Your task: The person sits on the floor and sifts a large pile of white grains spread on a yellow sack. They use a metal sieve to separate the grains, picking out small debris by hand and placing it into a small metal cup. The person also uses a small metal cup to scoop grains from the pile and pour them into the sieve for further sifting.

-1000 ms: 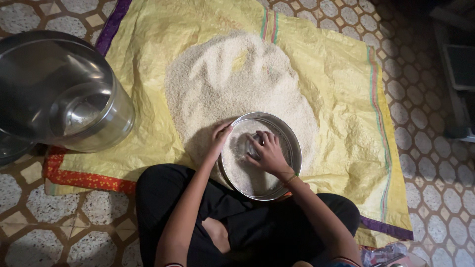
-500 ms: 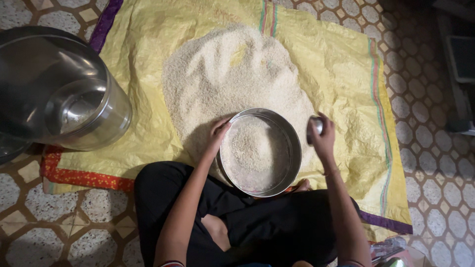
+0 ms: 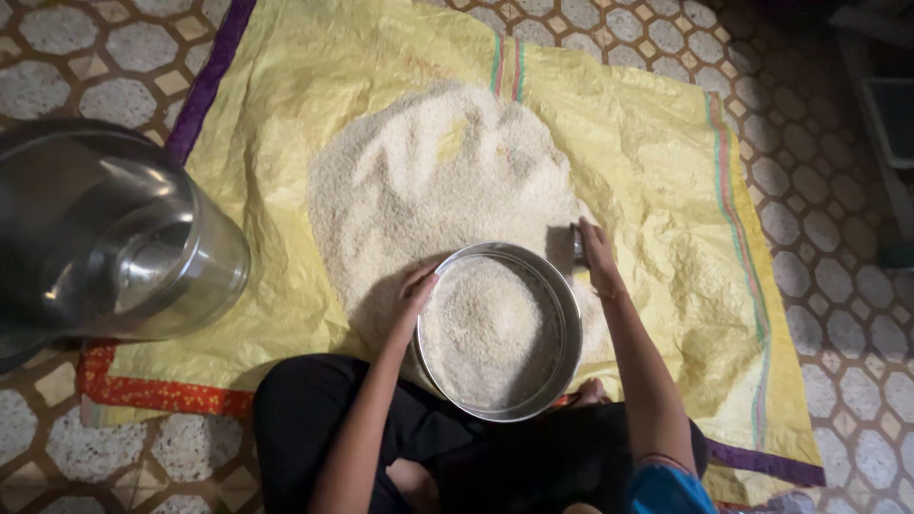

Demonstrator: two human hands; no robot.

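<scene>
Half a second ago the right hand (image 3: pixel 596 255) hung in the air holding a small steel cup (image 3: pixel 577 244); now it has dropped to the rice pile (image 3: pixel 428 181), fingers closed around the cup, just beyond the sieve's rim at about 2 o'clock. Round and steel, the sieve (image 3: pixel 497 330) sits at the centre bottom, part full of rice, resting on the near edge of the pile. At its 10 o'clock, the left hand (image 3: pixel 416 287) grips the rim, fingers curled over it. Rice spreads from the sieve toward 12 o'clock across a yellow sheet (image 3: pixel 657 143). Well apart at 9 o'clock stands a large steel drum (image 3: pixel 114 238), on a patterned tile floor (image 3: pixel 838 314).
</scene>
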